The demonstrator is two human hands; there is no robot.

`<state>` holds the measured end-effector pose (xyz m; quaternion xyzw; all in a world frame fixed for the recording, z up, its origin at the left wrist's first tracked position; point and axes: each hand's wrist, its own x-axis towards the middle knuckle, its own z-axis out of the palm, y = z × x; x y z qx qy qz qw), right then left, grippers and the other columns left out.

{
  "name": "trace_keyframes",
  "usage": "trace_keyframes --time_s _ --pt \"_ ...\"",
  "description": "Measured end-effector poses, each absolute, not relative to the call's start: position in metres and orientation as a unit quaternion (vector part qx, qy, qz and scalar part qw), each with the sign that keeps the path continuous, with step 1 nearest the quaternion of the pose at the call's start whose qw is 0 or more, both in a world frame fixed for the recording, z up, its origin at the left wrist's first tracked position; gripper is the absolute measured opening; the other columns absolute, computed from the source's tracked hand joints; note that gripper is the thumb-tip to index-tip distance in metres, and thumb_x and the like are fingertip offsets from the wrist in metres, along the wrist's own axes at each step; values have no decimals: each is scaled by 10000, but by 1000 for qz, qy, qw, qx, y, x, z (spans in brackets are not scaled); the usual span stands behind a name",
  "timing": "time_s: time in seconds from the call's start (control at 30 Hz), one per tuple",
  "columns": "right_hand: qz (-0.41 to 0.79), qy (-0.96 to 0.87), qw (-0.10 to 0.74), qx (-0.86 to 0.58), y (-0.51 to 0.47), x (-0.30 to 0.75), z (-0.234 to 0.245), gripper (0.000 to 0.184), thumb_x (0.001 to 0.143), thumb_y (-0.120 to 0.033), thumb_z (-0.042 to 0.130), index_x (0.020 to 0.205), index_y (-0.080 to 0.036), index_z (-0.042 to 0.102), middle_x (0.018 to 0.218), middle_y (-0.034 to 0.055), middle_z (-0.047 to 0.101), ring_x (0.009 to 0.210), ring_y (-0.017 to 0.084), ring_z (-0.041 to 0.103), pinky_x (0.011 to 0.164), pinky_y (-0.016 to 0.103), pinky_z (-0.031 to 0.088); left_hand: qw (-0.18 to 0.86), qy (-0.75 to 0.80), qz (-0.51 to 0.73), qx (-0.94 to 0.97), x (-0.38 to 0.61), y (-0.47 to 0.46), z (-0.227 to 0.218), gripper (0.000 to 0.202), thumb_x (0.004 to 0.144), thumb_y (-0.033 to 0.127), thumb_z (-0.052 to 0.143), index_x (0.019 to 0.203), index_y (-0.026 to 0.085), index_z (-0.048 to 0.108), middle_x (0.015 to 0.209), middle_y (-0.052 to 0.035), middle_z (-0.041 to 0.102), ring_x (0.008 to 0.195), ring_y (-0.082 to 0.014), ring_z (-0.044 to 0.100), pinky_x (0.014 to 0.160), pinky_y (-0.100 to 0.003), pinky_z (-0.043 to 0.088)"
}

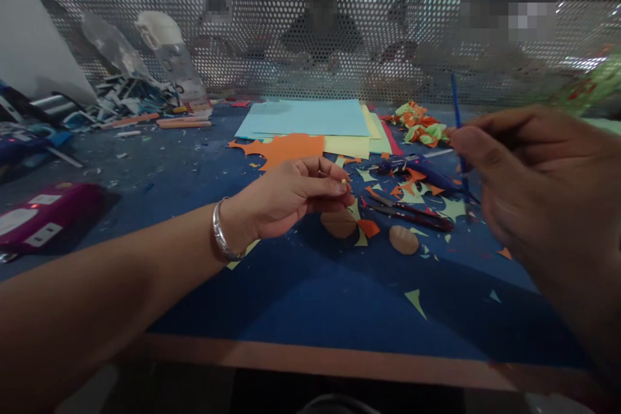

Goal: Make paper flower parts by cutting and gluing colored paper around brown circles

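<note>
My left hand (301,197), with a silver bangle at the wrist, is closed in a pinch over the middle of the table. Between its fingertips shows a tiny pale yellow piece (344,182), too small to name. To the right, my right hand (538,168) is closed on a thin blue stick (456,103), held nearly upright; its lower end is blurred. Beneath my left hand lies a brown round disc (338,225), partly in shadow. A smaller brown disc (403,240) rests between the hands, near dark-handled scissors (417,215).
Behind the hands are stacked light blue sheets (305,118), cut orange paper (294,150) and crumpled paper strips (420,124). A blue tool (427,171) lies among paper scraps. At left are a magenta power box (53,213), a bottle (177,65) and piled sticks (130,103). Perforated metal (262,26) stands behind.
</note>
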<state>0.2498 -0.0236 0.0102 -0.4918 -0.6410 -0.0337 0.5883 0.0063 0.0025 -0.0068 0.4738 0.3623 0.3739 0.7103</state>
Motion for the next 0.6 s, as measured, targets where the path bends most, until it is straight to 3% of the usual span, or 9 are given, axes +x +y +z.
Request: trace_keyframes --time_s 0.13,0.33,0.47,0.6 --pt "4 -619 636 -461 -19 246 11 80 807 -267 809 798 -199 767 562 -32 627 491 120 552 472 277 392 718 364 379 456 8 0 -6 142 848 -12 649 796 119 629 753 -15 693 736 -114 707 783 -259 560" --pt "32 -618 675 -402 -15 244 7 61 812 -209 770 777 -185 725 597 -19 670 494 136 629 494 291 481 731 345 387 444 6 2 -7 152 855 -21 645 786 115 650 749 0 696 716 -100 707 776 -242 566" --pt "10 -644 639 -421 -20 241 6 71 836 -210 745 791 -187 695 621 -10 692 503 136 661 477 269 470 735 346 391 433 6 4 -6 193 866 -38 611 759 118 649 736 -3 699 707 -95 705 765 -226 563" --pt "5 -697 551 -460 -19 241 3 101 842 -213 738 788 -203 655 656 -11 704 541 134 671 476 246 454 738 347 393 425 5 6 -6 171 855 -34 630 789 120 660 760 -13 709 715 -94 705 755 -217 558"
